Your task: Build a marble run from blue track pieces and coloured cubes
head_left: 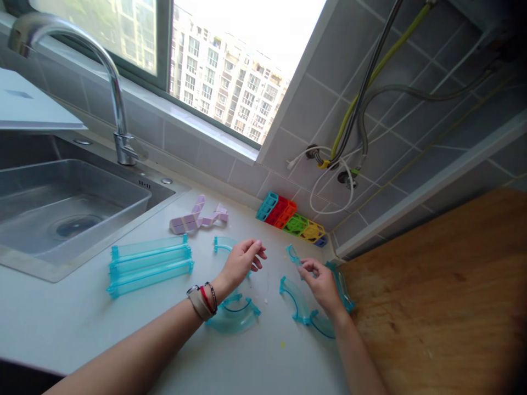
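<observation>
My right hand (320, 282) pinches one end of a translucent blue curved track piece (292, 254) above the counter. Below that hand, more curved track pieces (297, 299) lie joined end to end, and another piece (342, 288) rests behind the wrist by the wooden board. My left hand (245, 259) hangs over the counter, fingers loosely curled and apart from the thumb, holding nothing visible. It partly hides a curved track piece (223, 243) beneath it. Near my left wrist lies a further curved piece (234, 318). Straight track pieces (150, 266) lie side by side to the left.
A lavender segmented strip (187, 222) lies behind the straight pieces. Coloured plastic blocks (290, 216) form a row against the tiled wall. At left are a steel sink (33, 269) and faucet (119, 109). A wooden board (432, 285) borders the right; cables (349, 120) hang above.
</observation>
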`<state>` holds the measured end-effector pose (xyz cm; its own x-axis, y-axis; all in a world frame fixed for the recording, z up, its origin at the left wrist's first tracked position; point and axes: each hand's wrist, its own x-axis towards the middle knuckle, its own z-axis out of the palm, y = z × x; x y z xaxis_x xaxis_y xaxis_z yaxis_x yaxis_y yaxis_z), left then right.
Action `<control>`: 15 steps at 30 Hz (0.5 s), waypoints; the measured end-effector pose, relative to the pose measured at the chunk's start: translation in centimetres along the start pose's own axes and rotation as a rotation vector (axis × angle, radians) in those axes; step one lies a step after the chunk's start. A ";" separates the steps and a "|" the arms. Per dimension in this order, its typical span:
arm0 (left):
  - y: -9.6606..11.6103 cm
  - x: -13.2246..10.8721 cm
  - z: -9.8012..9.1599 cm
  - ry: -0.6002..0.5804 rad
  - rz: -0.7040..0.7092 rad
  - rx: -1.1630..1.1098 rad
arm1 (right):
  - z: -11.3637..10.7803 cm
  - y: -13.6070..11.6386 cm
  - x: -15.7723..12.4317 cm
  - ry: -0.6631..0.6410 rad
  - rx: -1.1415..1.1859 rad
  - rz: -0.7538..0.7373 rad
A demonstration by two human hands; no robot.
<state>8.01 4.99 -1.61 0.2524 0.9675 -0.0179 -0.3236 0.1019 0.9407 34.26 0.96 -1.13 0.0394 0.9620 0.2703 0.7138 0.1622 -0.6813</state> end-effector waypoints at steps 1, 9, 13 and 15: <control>0.0 -0.2 0.2 -0.051 -0.003 0.046 | 0.1 -0.7 -1.1 0.015 0.113 0.030; -0.6 -1.9 1.2 -0.372 0.089 0.177 | 2.5 -6.3 -3.7 -0.211 0.505 0.121; -0.3 -1.2 0.8 -0.299 0.097 0.109 | 1.3 -5.7 -3.0 -0.178 0.236 0.067; -0.1 -0.8 0.5 -0.206 0.052 0.101 | 0.6 -4.5 -3.1 -0.103 -0.037 0.041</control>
<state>8.29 4.10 -1.48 0.4219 0.9021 0.0910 -0.2507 0.0197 0.9679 30.49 -2.63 0.69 -0.0017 0.9855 0.1697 0.7388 0.1156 -0.6639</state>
